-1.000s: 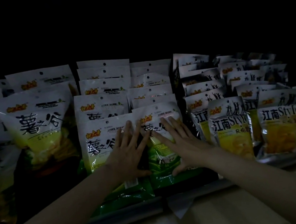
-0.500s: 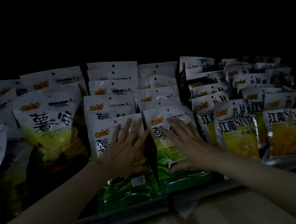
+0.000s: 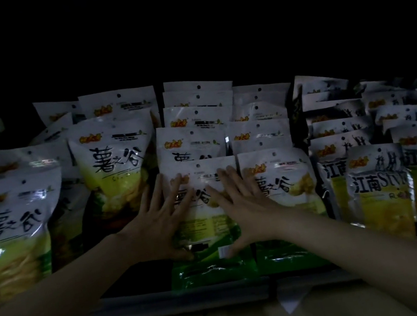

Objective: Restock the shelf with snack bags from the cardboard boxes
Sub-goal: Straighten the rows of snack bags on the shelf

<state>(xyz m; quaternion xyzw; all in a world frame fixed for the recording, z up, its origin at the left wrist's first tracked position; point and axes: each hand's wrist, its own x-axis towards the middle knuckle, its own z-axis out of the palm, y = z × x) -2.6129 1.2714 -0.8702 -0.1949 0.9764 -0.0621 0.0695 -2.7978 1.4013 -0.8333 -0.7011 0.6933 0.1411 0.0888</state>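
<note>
A: Left hand (image 3: 155,229)?
B: Flat, fingers spread, pressing the front white-and-green plastic snack bag (image 3: 207,229).
A: Right hand (image 3: 248,211)?
B: Flat too, fingers straight, pressing the same bag's right half.
A: And the bag?
B: Upright at the dark shelf edge (image 3: 176,303), front of its row, touching a matching green-bottomed bag (image 3: 282,200) on the right.

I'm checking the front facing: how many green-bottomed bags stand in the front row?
4: one at far left, one left of the hands, one under both hands, one just right of them. More may be hidden in the dark.
</note>
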